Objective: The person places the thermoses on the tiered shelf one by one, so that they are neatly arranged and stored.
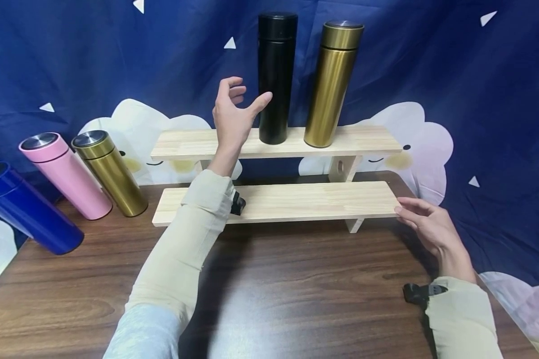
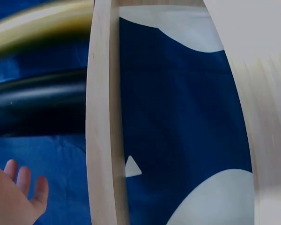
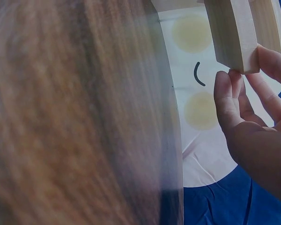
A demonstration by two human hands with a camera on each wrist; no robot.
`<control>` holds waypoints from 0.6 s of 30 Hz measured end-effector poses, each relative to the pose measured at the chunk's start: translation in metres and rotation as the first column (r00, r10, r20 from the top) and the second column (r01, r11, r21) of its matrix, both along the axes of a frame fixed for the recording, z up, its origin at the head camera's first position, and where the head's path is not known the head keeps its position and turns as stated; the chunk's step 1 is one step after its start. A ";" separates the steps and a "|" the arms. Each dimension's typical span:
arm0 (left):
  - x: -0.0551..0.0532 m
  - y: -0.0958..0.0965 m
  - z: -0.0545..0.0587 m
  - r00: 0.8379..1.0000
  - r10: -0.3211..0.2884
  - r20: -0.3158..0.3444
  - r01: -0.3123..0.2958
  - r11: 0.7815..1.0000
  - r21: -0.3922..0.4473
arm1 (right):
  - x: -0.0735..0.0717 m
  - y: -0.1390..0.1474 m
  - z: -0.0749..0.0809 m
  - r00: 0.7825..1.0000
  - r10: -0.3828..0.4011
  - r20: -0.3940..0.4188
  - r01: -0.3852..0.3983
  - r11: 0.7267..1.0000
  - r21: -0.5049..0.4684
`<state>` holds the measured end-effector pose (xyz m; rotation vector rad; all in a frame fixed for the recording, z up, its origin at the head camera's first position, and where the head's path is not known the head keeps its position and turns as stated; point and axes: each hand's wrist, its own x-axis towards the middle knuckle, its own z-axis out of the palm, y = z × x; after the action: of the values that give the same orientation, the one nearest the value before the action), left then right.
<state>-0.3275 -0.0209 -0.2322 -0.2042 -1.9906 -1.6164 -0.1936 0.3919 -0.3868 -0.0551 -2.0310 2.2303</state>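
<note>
On the upper board [image 1: 364, 142] of a two-tier wooden shelf stand a black thermos bottle [image 1: 275, 85] and a gold thermos bottle [image 1: 334, 85]. My left hand [image 1: 235, 117] is raised just left of the black bottle, fingers spread with a thumb overlapping it in the head view. In the left wrist view, a gap shows between that hand [image 2: 21, 194] and the black bottle [image 2: 42, 103]. At the right end of the lower board [image 1: 296, 199], my right hand [image 1: 428, 227] pinches the corner. The right wrist view shows thumb and fingers [image 3: 225, 89] at the board's end [image 3: 234, 37].
Left of the shelf, a blue bottle [image 1: 31, 209], a pink bottle [image 1: 67, 177] and a shorter gold bottle [image 1: 112, 174] stand on the brown wooden table [image 1: 296, 279]. A dark blue cloth [image 1: 476, 139] with white clouds hangs behind.
</note>
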 end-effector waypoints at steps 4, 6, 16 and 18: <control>0.002 -0.010 -0.004 1.000 0.006 -0.019 -0.006 1.000 0.018 | -0.001 0.000 -0.001 1.000 0.002 0.000 -0.002 1.000 -0.005; 0.003 -0.015 -0.005 1.000 0.009 -0.029 -0.008 1.000 0.028 | -0.001 0.000 -0.001 1.000 0.004 0.001 -0.004 1.000 -0.006; 0.012 -0.041 -0.011 0.997 0.037 -0.064 -0.035 0.999 0.042 | -0.002 0.000 0.000 1.000 0.006 0.003 -0.006 1.000 0.001; 0.014 -0.047 -0.014 0.996 0.052 -0.072 -0.050 0.998 0.031 | -0.002 0.000 0.000 1.000 0.002 0.010 -0.002 1.000 0.008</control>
<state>-0.3135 -0.0676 -0.2464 -0.1974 -1.9015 -1.5824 -0.1955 0.3923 -0.3869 -0.0631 -2.0459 2.2271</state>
